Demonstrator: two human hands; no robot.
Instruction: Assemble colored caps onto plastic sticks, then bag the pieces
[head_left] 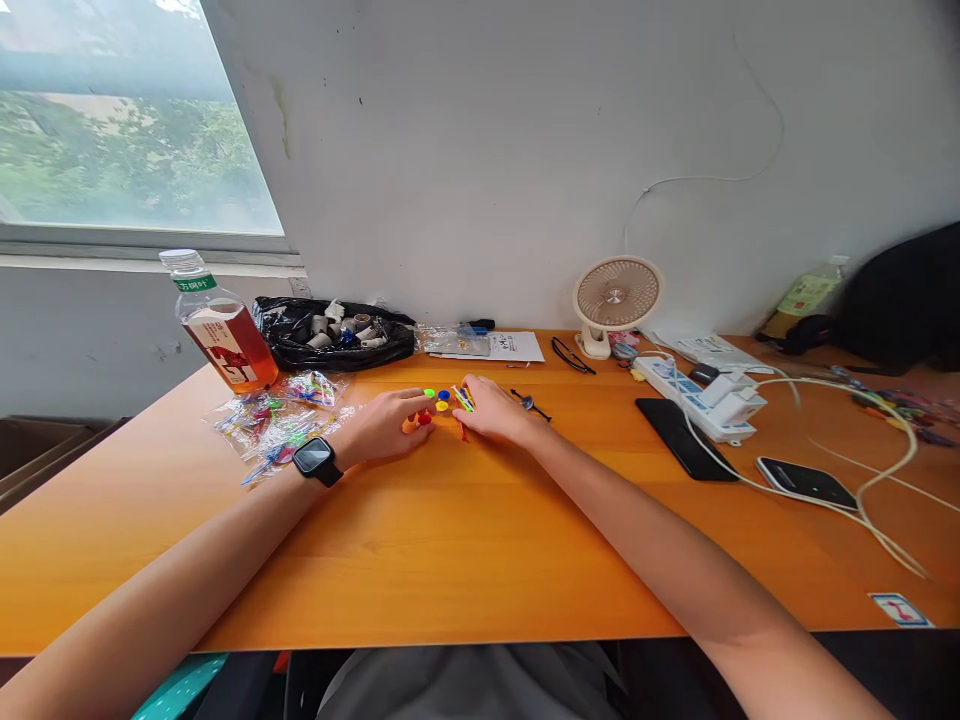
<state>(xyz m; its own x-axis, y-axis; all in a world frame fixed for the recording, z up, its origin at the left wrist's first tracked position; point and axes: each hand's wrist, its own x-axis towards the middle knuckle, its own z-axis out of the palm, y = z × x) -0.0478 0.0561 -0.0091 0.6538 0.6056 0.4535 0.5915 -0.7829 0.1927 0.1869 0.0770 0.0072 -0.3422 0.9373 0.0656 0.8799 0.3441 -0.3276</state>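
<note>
My left hand (384, 425), with a black watch on its wrist, rests on the table with thumb and forefinger apart. A red plastic piece (424, 418) and an orange piece (409, 426) sit between those fingers. Just beyond the fingertips are small round pieces: green (429, 393), blue (444, 396) and yellow (442, 407). Opposite, my right hand (495, 408) curls its fingers and thumb about several thin coloured plastic sticks (462, 398), whose ends stick out toward the left. A red stick (463, 432) lies below its thumb. The palm side of my right hand is hidden.
Clear packets (277, 425) of colourful parts lie left, near a tea bottle (229, 335). Behind are a black bag (337, 335) holding grey pieces, paper (517, 347) and a fan (616, 295). A phone (682, 438), power strip (694, 400) and looping cables occupy the right.
</note>
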